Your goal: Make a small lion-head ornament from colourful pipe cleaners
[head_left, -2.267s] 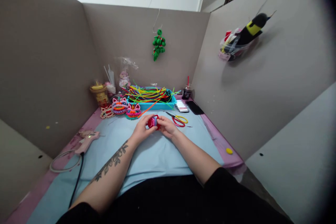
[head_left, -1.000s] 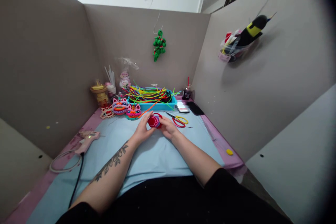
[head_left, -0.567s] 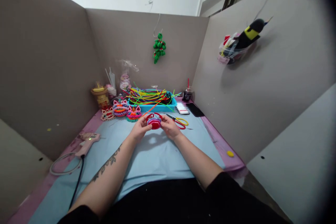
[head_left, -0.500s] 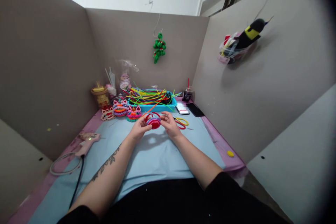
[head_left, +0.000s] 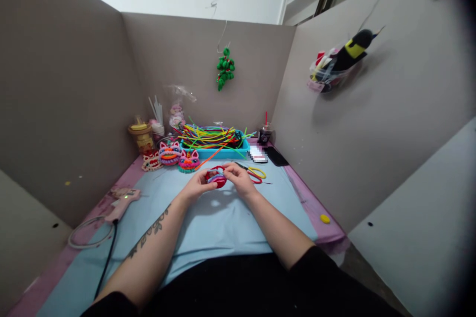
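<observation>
Between my hands, just above the blue cloth, is a small pipe-cleaner craft piece in red, pink and light blue. My left hand grips its left side, the thumb along the near edge. My right hand pinches at its upper right, where a light blue strand shows. My fingers cover part of the piece. Beyond my right hand lie scissors with red and yellow handles. Left of the hands sit finished fuzzy animal-face pieces, one pink with teal trim and one purple and orange.
A blue tray heaped with colourful pipe cleaners stands at the back. A pink glue gun with its cable lies at left. Phones, a dark drink cup and a yellow disc are at right. Grey partitions enclose the table.
The craft piece has tilted, its red and pink face turning downward. My right-hand fingers have moved inward onto its upper edge. My left hand keeps its grip.
</observation>
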`<state>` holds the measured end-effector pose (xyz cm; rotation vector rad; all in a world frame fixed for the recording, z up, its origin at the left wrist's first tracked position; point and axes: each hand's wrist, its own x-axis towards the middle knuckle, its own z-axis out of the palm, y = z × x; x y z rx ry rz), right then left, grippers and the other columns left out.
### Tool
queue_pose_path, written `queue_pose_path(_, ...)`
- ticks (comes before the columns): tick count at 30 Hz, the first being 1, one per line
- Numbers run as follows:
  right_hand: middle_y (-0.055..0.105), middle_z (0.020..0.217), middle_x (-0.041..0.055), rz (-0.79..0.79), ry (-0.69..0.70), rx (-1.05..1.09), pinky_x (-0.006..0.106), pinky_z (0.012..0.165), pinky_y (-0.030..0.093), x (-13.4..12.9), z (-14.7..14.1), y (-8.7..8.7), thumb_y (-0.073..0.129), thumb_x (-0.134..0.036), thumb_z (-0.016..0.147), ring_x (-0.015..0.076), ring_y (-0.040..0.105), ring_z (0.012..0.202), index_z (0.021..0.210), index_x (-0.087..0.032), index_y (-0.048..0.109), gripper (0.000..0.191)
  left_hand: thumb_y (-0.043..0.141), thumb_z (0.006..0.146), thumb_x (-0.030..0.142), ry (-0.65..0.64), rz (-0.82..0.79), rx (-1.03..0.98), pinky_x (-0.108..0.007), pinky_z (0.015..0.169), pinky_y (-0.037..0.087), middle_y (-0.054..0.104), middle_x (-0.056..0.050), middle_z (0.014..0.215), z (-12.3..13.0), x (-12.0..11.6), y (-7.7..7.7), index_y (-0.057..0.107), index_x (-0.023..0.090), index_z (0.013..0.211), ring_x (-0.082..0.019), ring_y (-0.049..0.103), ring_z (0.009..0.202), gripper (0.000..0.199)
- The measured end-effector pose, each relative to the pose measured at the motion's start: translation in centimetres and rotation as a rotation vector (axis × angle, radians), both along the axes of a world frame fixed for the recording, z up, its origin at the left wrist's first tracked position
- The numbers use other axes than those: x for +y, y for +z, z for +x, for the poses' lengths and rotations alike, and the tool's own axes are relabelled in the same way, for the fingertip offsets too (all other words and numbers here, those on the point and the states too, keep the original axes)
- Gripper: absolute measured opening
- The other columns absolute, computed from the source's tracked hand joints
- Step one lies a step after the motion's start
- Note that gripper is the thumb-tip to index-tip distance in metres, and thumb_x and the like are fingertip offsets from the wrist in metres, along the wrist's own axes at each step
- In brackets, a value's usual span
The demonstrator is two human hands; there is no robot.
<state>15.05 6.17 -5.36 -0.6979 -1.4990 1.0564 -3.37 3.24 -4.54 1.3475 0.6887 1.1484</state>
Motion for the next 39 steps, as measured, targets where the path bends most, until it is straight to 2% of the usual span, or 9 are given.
queue_pose_path(9,0.058,0.107,0.0055,-0.029,0.087,-0.081,0.037,0.098,0.035,-0.6,0.2,0.8,0.068,-0.041,0.071,0.0222,0.055,0.103,0.069,-0.020,0.067,0.021,0.079,0.063,0.025,0.014,0.009,0.020,-0.033,0.078,0.050,0.067,-0.009,0.095,0.1,-0.2,0.2,0.059,0.013,0.101,-0.020,0.064,0.083,0.045)
queue_pose_path(13,0.058,0.108,0.0058,-0.057,0.102,-0.062,0.037,0.097,0.036,-0.5,0.0,0.6,0.070,-0.042,0.068,0.0224,0.054,0.103,0.068,-0.020,0.068,0.022,0.079,0.062,0.027,0.020,0.030,0.039,-0.033,0.078,0.049,0.066,-0.008,0.093,0.2,-0.3,0.3,0.059,0.014,0.099,-0.020,0.063,0.083,0.044)
queue_pose_path(19,0.059,0.105,0.0069,-0.130,0.070,-0.021,0.038,0.098,0.036,-0.4,-0.8,-0.3,0.073,-0.043,0.064,0.0226,0.055,0.101,0.065,-0.019,0.069,0.024,0.078,0.062,0.031,0.030,0.087,0.111,-0.033,0.078,0.048,0.062,-0.007,0.097,0.6,-0.3,0.2,0.054,0.016,0.099,-0.021,0.061,0.088,0.046)
queue_pose_path(25,0.061,0.104,0.0079,-0.182,0.036,-0.019,0.040,0.099,0.034,-0.8,-1.2,-0.2,0.075,-0.040,0.059,0.0246,0.055,0.103,0.062,-0.018,0.066,0.024,0.075,0.065,0.037,0.109,0.211,0.276,-0.034,0.082,0.046,0.059,-0.005,0.099,0.9,-0.4,0.2,0.051,0.017,0.098,-0.020,0.057,0.093,0.045)
queue_pose_path(28,0.062,0.102,0.0063,-0.202,-0.003,-0.023,0.040,0.099,0.034,-0.9,-1.6,-0.4,0.073,-0.033,0.058,0.0244,0.054,0.104,0.058,-0.018,0.061,0.019,0.071,0.068,0.036,0.150,0.316,0.383,-0.032,0.081,0.046,0.060,-0.004,0.095,0.9,-0.5,0.4,0.053,0.017,0.095,-0.019,0.057,0.090,0.038)
queue_pose_path(32,0.062,0.089,0.0033,-0.223,-0.070,0.011,0.037,0.094,0.038,-1.0,-2.4,-0.9,0.063,-0.024,0.059,0.0221,0.055,0.098,0.055,-0.019,0.051,0.013,0.067,0.071,0.030,0.255,0.447,0.578,-0.029,0.073,0.044,0.062,-0.003,0.088,0.9,-0.6,0.2,0.058,0.019,0.096,-0.017,0.056,0.080,0.029)
queue_pose_path(39,0.059,0.088,0.0042,0.014,-0.333,-0.172,0.034,0.087,0.040,-1.6,-2.5,-0.5,0.053,-0.013,0.056,0.0204,0.053,0.089,0.055,-0.022,0.039,0.016,0.063,0.071,0.022,0.314,0.543,0.686,-0.031,0.079,0.043,0.064,-0.006,0.096,1.9,-0.8,-0.4,0.062,0.021,0.103,-0.020,0.057,0.085,0.031)
